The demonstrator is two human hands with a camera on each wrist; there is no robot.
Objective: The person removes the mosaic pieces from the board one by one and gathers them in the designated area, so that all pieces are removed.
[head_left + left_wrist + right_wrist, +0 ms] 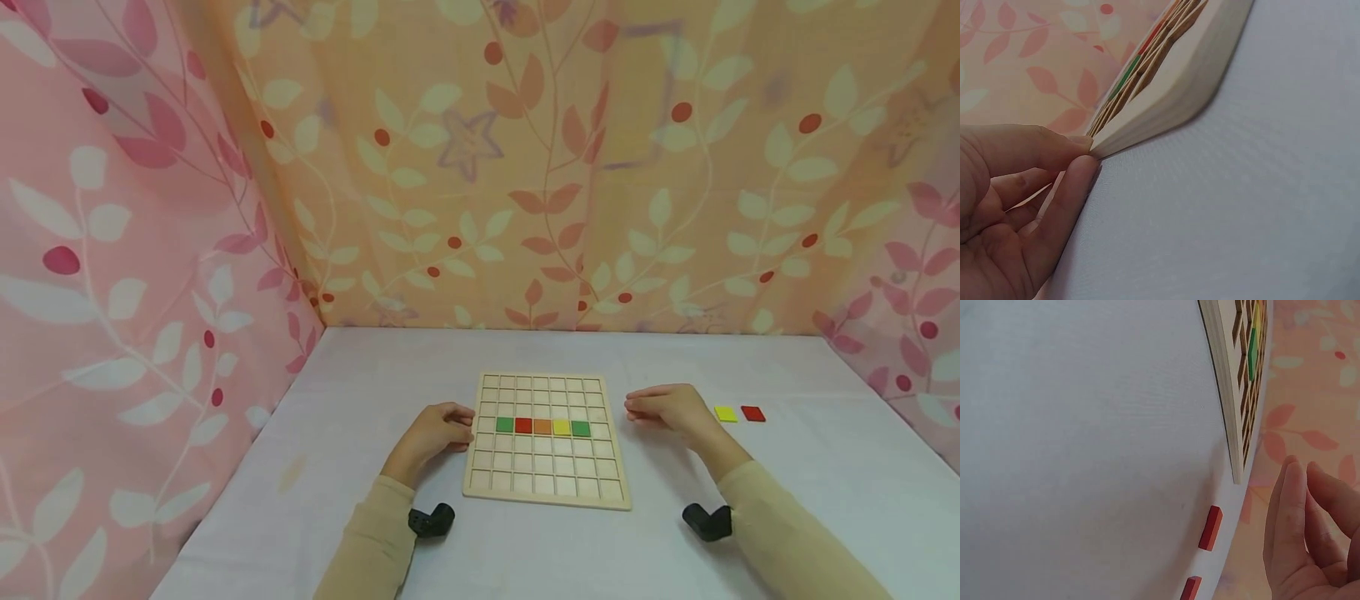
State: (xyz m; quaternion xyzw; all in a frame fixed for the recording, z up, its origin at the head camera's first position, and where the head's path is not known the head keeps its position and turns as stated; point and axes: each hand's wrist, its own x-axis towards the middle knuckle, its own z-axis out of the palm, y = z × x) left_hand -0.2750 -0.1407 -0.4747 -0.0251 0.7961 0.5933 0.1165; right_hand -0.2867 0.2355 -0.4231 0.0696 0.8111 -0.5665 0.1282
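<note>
A square wooden grid board (547, 490) lies on the white table. Across its middle runs a row of colored square tiles: green (506, 425), red (523, 426), orange (542, 427), yellow (561, 427) and another green. My left hand (437, 433) is at the board's left edge. In the left wrist view, its thumb and a finger (1066, 147) pinch the rim. To the right of the board hovers my right hand (671, 408), fingers loosely bent toward the thumb, holding nothing. The right wrist view shows the same hand (1310, 531) above the table.
A loose yellow tile (725, 414) and a red tile (753, 414) lie right of my right hand. Two reddish tiles, one nearer the board (1211, 529), show in the right wrist view. Floral cloth (547, 167) hangs behind the table, with more at both sides.
</note>
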